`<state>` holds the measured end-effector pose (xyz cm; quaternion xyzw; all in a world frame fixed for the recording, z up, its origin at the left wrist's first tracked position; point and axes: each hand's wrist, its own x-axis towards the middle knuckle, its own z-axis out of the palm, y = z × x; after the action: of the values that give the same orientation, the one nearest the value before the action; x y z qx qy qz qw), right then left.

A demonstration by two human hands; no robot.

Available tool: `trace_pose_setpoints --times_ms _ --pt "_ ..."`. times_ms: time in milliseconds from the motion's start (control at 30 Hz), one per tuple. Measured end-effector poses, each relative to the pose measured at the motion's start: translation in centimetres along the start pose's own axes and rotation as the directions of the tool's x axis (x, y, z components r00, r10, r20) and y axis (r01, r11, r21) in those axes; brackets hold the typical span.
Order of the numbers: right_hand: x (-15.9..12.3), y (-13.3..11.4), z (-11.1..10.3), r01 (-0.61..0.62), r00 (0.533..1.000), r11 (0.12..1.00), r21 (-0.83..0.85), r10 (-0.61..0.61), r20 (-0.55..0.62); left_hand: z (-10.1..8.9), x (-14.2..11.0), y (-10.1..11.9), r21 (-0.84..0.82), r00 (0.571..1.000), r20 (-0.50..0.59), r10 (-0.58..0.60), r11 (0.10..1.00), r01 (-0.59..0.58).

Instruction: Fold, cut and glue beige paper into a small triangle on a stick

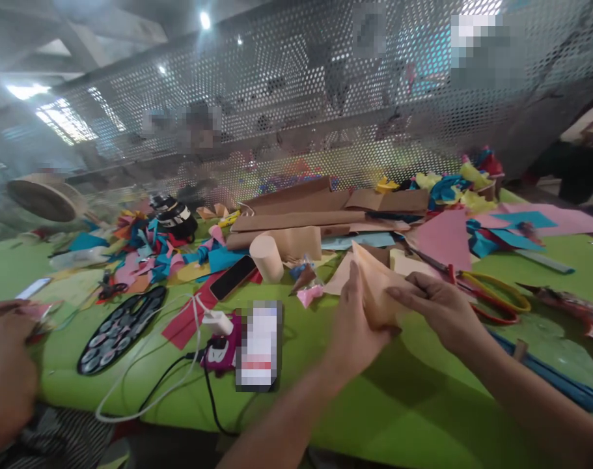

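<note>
A sheet of peach-tan paper [375,280], bent into a cone-like fold with a pointed top, is held up over the green table [325,410]. My left hand [352,322] is closed around its left side and lower end, fingers partly hidden behind it. On the right edge, my right hand [435,301] pinches the paper between thumb and fingers. Close by on the left lie a pink wrapped piece [310,294] and a cream paper cylinder [267,258] standing upright. Scissors with red and yellow handles [496,296] rest beside my right hand.
Brown cardboard [296,221] and coloured paper scraps [150,254] cover the far side. A phone [258,348], a power strip [220,352] with cables and a paint palette [123,332] lie left. Another person's hand [8,371] is at the left edge. A perforated metal screen [301,98] stands behind.
</note>
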<state>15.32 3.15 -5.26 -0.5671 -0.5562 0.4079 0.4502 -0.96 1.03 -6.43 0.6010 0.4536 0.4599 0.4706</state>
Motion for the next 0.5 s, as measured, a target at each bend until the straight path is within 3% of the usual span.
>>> trace_pose_setpoints --times_ms 133,233,333,500 --pt "-0.2 0.4 0.1 0.034 0.999 0.999 -0.01 -0.034 -0.027 0.0 0.1 -0.1 0.05 0.999 0.032 0.017 0.999 -0.019" --pt "-0.2 0.3 0.1 0.014 1.0 0.999 0.041 -0.014 0.001 -0.2 0.2 0.4 -0.097 1.0 -0.005 0.0 0.995 -0.001" --pt "-0.1 0.1 0.0 -0.022 0.997 0.993 0.112 0.013 0.076 -0.5 0.4 0.8 -0.319 0.99 -0.043 -0.133 0.941 0.112" --pt "0.1 0.4 -0.1 -0.049 0.994 0.988 0.145 0.034 0.105 -1.3 1.2 0.3 -0.489 0.948 -0.12 -0.294 0.849 0.201"
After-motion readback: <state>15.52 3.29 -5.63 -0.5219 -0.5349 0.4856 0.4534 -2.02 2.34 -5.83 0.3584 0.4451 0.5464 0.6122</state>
